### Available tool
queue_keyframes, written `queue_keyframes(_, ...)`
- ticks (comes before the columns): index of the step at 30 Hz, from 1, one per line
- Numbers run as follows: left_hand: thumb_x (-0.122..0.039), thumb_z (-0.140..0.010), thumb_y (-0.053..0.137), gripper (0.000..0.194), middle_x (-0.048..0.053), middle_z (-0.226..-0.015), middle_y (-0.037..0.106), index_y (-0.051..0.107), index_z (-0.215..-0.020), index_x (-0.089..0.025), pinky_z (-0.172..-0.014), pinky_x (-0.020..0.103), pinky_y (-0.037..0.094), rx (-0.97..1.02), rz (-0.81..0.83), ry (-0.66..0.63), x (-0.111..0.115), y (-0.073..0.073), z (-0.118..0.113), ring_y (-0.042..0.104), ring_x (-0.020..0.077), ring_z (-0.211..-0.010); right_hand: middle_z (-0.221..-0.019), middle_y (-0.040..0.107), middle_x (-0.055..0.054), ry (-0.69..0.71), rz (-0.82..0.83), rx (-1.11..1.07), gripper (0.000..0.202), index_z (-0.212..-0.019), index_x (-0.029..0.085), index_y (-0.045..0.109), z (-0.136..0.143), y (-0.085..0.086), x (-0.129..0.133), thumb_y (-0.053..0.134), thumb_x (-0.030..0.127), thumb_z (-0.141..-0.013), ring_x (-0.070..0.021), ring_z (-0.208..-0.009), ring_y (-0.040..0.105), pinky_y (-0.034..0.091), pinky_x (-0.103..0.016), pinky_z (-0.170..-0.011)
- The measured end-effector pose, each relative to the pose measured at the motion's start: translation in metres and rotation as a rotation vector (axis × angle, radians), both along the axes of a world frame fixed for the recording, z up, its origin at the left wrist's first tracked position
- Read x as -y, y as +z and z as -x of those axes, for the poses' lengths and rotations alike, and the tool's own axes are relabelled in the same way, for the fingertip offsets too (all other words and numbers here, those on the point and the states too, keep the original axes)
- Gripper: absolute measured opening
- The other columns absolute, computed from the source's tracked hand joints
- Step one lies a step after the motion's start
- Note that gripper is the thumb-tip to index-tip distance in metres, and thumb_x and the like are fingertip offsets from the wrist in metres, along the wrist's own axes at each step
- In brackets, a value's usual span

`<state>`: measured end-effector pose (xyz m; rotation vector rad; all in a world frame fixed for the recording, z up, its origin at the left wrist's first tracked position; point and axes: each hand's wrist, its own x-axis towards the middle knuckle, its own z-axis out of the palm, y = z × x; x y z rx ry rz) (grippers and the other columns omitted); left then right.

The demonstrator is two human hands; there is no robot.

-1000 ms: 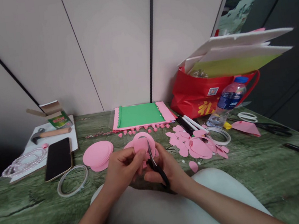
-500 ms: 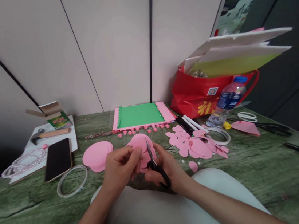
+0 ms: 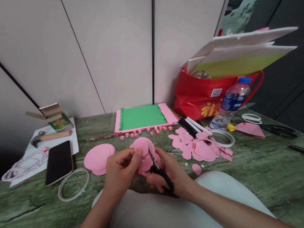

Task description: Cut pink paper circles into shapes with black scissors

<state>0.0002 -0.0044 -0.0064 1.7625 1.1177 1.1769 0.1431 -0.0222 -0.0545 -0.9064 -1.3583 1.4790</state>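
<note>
A piece of pink paper [image 3: 143, 144] with rounded edges is pinched between the thumb and fingers of my left hand [image 3: 124, 167]. My right hand [image 3: 173, 171] is closed around the black handles of a pair of scissors [image 3: 159, 172], whose blades point up and away from me and lie against the paper's right part. How far the blades cut into the paper I cannot tell. Left of my left hand lies a stack of pink paper circles [image 3: 97, 158]. Pink petal-shaped cutouts [image 3: 185, 143] are heaped to the right of my right hand.
Green and pink sheets [image 3: 142, 116] lie at the back, with small pink buds [image 3: 134, 132] before them. At left are a phone [image 3: 59, 161], a tape roll [image 3: 73, 185], a hammer [image 3: 54, 136] and bead strings [image 3: 25, 165]. A red bag [image 3: 191, 94] and water bottle [image 3: 231, 103] stand right.
The pink paper and my left fingers have shifted slightly left. The scissors remain at the paper in my right hand, nearly unmoved.
</note>
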Motion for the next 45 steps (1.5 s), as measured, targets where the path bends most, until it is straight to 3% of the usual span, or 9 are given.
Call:
queue_keyframes(7, -0.027, -0.077, 0.050, 0.035, -0.006, -0.035, 0.044, 0.047, -0.045, -0.015, -0.032, 0.015, 0.026, -0.046, 0.006, -0.022, 0.002, 0.001, 0.000, 0.036, 0.0028, -0.030, -0.054, 0.057, 0.007, -0.010, -0.008, -0.075, 0.077, -0.124, 0.019, 0.028, 0.001, 0.001, -0.001, 0.071, 0.031, -0.062, -0.0077, -0.037, 0.046, 0.033, -0.015, -0.033)
queue_keyframes(19, -0.027, -0.078, 0.050, 0.036, -0.007, -0.035, 0.042, 0.046, -0.045, -0.015, -0.031, 0.014, 0.025, 0.004, 0.014, -0.010, 0.000, -0.001, -0.001, 0.035, 0.0025, -0.029, -0.039, 0.048, 0.012, -0.030, 0.002, -0.041, 0.078, -0.127, 0.014, 0.027, 0.001, 0.003, 0.000, 0.068, 0.040, -0.065, -0.0082, -0.031, 0.041, 0.040, -0.022, -0.039)
queue_keyframes(23, -0.029, -0.078, 0.052, 0.027, -0.007, -0.038, 0.045, 0.053, -0.055, -0.015, -0.030, 0.014, 0.025, 0.069, 0.047, 0.070, -0.002, -0.002, 0.000, 0.035, 0.0028, -0.028, -0.035, 0.047, 0.013, -0.108, 0.074, -0.053, 0.090, -0.132, 0.012, 0.019, 0.004, 0.002, -0.002, 0.069, 0.041, -0.063, -0.0095, -0.029, 0.040, 0.039, -0.022, -0.038)
queue_keyframes(26, -0.031, -0.078, 0.053, 0.025, -0.008, -0.038, 0.045, 0.056, -0.060, -0.015, -0.030, 0.015, 0.024, 0.077, 0.086, 0.111, -0.005, -0.003, 0.000, 0.035, 0.0030, -0.028, -0.038, 0.048, 0.012, -0.241, 0.089, -0.078, 0.086, -0.128, 0.013, 0.026, 0.004, 0.006, -0.004, 0.071, 0.041, -0.060, -0.0097, -0.032, 0.042, 0.036, -0.021, -0.037)
queue_keyframes(30, -0.035, -0.077, 0.051, 0.030, -0.006, -0.039, 0.046, 0.054, -0.055, -0.015, -0.031, 0.015, 0.026, -0.062, 0.182, -0.032, -0.006, -0.005, -0.001, 0.037, 0.0041, -0.029, -0.051, 0.053, 0.007, -0.431, 0.010, -0.157, 0.057, -0.105, 0.017, 0.046, 0.001, 0.009, -0.008, 0.070, 0.043, -0.061, -0.0117, -0.049, 0.052, 0.041, -0.023, -0.047)
queue_keyframes(36, -0.038, -0.077, 0.049, 0.034, -0.004, -0.040, 0.048, 0.054, -0.053, -0.016, -0.035, 0.018, 0.029, -0.291, 0.234, -0.193, -0.007, -0.012, -0.004, 0.040, 0.0071, -0.034, -0.056, 0.046, 0.007, -0.459, -0.018, -0.079, 0.043, -0.088, 0.019, 0.055, -0.002, 0.005, -0.012, 0.075, 0.040, -0.056, -0.0095, -0.049, 0.044, 0.038, -0.023, -0.049)
queue_keyframes(38, -0.037, -0.076, 0.051, 0.030, -0.002, -0.045, 0.054, 0.056, -0.056, -0.016, -0.040, 0.019, 0.033, -0.350, 0.155, -0.102, -0.013, -0.014, 0.003, 0.046, 0.0093, -0.040, -0.058, 0.048, 0.005, -0.515, -0.035, -0.042, 0.041, -0.087, 0.018, 0.056, -0.005, 0.001, -0.017, 0.075, 0.039, -0.056, -0.0097, -0.051, 0.044, 0.037, -0.023, -0.049)
queue_keyframes(43, -0.029, -0.075, 0.053, 0.018, 0.007, -0.076, 0.068, 0.064, -0.077, -0.017, -0.062, 0.028, 0.042, -0.830, -0.133, 0.440, -0.042, -0.015, 0.038, 0.061, 0.0213, -0.072, -0.072, 0.053, -0.001, -0.912, -0.131, -0.020, 0.034, -0.095, 0.016, 0.055, -0.021, -0.012, -0.038, 0.057, 0.041, -0.073, -0.0117, -0.059, 0.049, 0.042, -0.024, -0.055)
queue_keyframes(45, -0.025, -0.076, 0.050, 0.025, 0.012, -0.098, 0.067, 0.064, -0.094, -0.014, -0.074, 0.030, 0.042, -1.058, -0.106, 0.478, -0.051, -0.016, 0.051, 0.060, 0.0256, -0.091, -0.082, 0.053, -0.003, -1.041, -0.152, -0.023, 0.035, -0.103, 0.016, 0.049, -0.029, -0.016, -0.046, 0.049, 0.039, -0.077, -0.0133, -0.068, 0.051, 0.044, -0.027, -0.063)
